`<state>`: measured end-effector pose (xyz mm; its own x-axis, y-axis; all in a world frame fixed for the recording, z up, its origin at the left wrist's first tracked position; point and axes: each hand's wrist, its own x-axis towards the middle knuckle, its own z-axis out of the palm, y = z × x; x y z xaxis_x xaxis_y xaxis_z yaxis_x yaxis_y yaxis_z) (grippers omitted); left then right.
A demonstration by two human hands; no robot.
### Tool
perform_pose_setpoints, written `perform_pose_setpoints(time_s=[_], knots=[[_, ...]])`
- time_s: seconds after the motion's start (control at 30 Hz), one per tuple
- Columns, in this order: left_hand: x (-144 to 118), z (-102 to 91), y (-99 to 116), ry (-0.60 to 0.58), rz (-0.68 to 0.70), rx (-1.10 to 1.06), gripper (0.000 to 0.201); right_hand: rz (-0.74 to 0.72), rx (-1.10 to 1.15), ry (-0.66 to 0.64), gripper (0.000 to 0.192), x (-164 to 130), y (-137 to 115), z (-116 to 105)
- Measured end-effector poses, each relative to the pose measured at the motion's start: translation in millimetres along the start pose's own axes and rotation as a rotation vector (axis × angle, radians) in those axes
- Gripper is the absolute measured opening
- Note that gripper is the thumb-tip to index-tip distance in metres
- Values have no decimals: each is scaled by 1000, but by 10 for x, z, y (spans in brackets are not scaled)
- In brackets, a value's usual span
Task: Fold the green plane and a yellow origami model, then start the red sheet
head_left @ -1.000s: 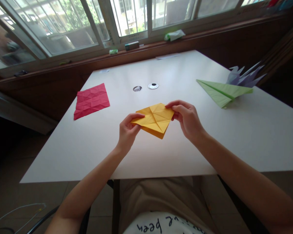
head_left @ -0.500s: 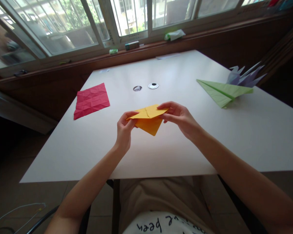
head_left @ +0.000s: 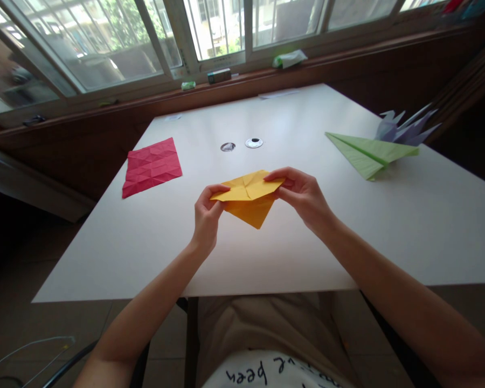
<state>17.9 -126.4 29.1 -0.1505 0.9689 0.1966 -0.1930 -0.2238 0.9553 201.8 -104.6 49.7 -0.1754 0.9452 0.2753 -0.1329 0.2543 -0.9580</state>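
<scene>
A folded yellow sheet of origami paper (head_left: 250,186) is held above the white table (head_left: 242,258). Its upper layer lies spread nearly flat with a crease across the middle, while a darker pointed flap hangs below toward me. My left hand (head_left: 207,213) pinches the left corner between thumb and fingers. On the opposite side, my right hand (head_left: 303,191) grips the right corner, fingers on top and thumb at the edge. Parts of the fingers under the paper are hidden.
A creased red paper square (head_left: 153,167) lies at the left. Two round cable-hole covers (head_left: 254,143) sit mid-table. At the right are a green paper plane (head_left: 372,153) and pale purple folded paper (head_left: 404,128). A small box (head_left: 219,76) stands on the windowsill.
My right hand has shifted slightly to the right, and the yellow paper's top layer is spread a little wider. Its lower point has moved slightly right and down.
</scene>
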Motion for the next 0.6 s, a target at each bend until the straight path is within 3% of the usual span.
perform_pose_setpoints(time_s=[0.6], knots=[[4, 18, 1, 56, 10, -3, 25, 39, 32, 102, 22, 43, 23, -24]])
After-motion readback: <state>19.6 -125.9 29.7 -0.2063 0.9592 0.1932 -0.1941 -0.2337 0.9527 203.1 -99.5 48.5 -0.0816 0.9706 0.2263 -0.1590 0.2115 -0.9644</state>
